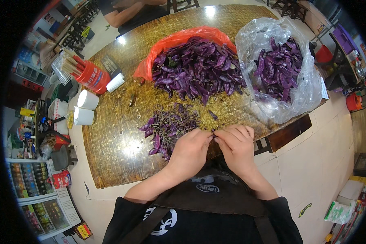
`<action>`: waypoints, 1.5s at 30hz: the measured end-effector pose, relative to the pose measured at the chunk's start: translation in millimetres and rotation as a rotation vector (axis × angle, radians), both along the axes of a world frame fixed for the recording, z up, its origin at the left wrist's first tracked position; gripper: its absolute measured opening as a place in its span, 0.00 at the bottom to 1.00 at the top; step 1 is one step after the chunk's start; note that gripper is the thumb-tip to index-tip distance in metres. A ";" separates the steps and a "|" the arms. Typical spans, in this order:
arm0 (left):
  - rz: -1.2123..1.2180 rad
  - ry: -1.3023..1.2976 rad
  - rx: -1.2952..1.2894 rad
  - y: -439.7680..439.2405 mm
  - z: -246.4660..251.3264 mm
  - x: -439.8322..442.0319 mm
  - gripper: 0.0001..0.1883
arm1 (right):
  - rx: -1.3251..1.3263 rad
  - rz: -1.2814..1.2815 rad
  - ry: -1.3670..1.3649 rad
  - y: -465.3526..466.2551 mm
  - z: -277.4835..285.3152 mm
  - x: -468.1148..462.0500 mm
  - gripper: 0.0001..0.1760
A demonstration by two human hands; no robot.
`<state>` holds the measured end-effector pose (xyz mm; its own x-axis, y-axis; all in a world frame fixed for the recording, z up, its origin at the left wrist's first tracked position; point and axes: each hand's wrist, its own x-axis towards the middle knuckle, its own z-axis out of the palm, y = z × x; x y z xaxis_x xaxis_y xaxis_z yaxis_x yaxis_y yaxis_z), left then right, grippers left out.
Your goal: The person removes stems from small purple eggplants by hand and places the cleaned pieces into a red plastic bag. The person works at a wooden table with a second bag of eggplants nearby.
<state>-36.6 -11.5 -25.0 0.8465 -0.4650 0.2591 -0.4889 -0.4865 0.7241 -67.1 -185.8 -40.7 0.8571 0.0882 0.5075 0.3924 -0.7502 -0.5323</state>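
Note:
My left hand (pixel 190 149) and my right hand (pixel 236 146) meet at the table's near edge, their fingertips pinching a small dark purple bean pod (pixel 213 134) that is mostly hidden by the fingers. Just left of them lies a pile of stringy trimmings and purple pods (pixel 177 117). A large heap of purple hyacinth bean pods (pixel 198 68) spills from an open red plastic bag (pixel 145 65). To its right, a clear plastic bag (pixel 311 88) holds more purple pods (pixel 277 68). One loose pod piece (pixel 213 115) rests on the wood beyond my hands.
The worn wooden table (pixel 116 158) carries a red chopstick holder (pixel 94 77), a white paper roll (pixel 115 82) and two white cups (pixel 87 99) at the left. Across the table is a person with folded arms (pixel 125 15). A wooden bench (pixel 288 134) stands under the right edge.

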 end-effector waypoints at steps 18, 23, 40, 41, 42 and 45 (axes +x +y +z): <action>0.229 0.068 0.066 26.5 1.2 11.8 0.12 | 1.062 -0.043 0.297 -10.2 -16.0 48.0 0.08; 0.218 -0.013 0.067 26.5 1.3 14.1 0.12 | 0.348 -0.210 0.165 1.7 -11.4 80.9 0.08; 0.272 -0.370 0.036 22.1 15.5 42.6 0.19 | 1.176 0.093 0.574 -6.0 -2.4 73.6 0.09; 0.270 -0.394 0.051 21.8 16.5 44.5 0.20 | 1.201 0.094 0.640 -8.2 1.8 70.2 0.09; 0.227 -0.418 0.046 22.0 17.1 47.1 0.21 | 1.233 0.126 0.689 -11.1 5.7 67.1 0.09; 0.079 -0.449 -0.011 24.4 17.7 54.4 0.18 | 1.343 0.191 0.781 -16.8 10.6 59.7 0.09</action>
<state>17.8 12.9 -7.3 0.6818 -0.3987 0.6133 -0.7174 -0.5284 0.4541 -7.4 -202.6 -30.1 0.9650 0.0872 -0.2472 -0.2596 0.4492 -0.8549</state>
